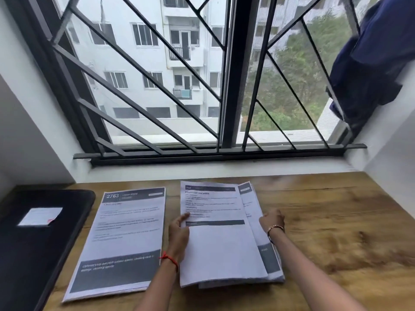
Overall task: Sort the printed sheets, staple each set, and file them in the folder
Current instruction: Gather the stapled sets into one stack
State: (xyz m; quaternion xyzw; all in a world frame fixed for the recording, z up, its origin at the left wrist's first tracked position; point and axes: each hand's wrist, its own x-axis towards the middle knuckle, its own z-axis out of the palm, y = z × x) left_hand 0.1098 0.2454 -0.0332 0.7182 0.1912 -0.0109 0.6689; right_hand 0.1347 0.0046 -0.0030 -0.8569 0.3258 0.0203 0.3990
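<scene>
Sorting is under way and, by the look of it, nothing beyond it has begun. At the far left the black folder [42, 243] lies closed and flat on the wooden table [336, 221], a white label [40, 216] on its cover. No sheet shows in or on it, so filing seems not yet started. Just beside it, to the right, the left pile [121, 239] of printed sheets lies face up and fairly square, its top page headed 2763. I take this to be one set put aside, though whether it is complete cannot be told, and no staple shows at its corners. Next comes the left hand [178, 234], a red thread [169, 259] at its wrist. It pinches the left edge of the top sheet [215, 248], thumb on the printed face and fingers curled at the edge. That sheet lies askew on the right stack [267, 259], whose lower pages fan out to the right and at the near edge, so this stack looks unsorted. At its right edge the right hand [271, 221], a bracelet [275, 227] at the wrist, touches the fanned pages. Its fingers are hidden behind the back of the hand, so I cannot tell whether it grips anything or lies loose. No stapler is in view on the table. What is left, as I judge it: finish dividing the right stack, staple every set, and put them in the folder
</scene>
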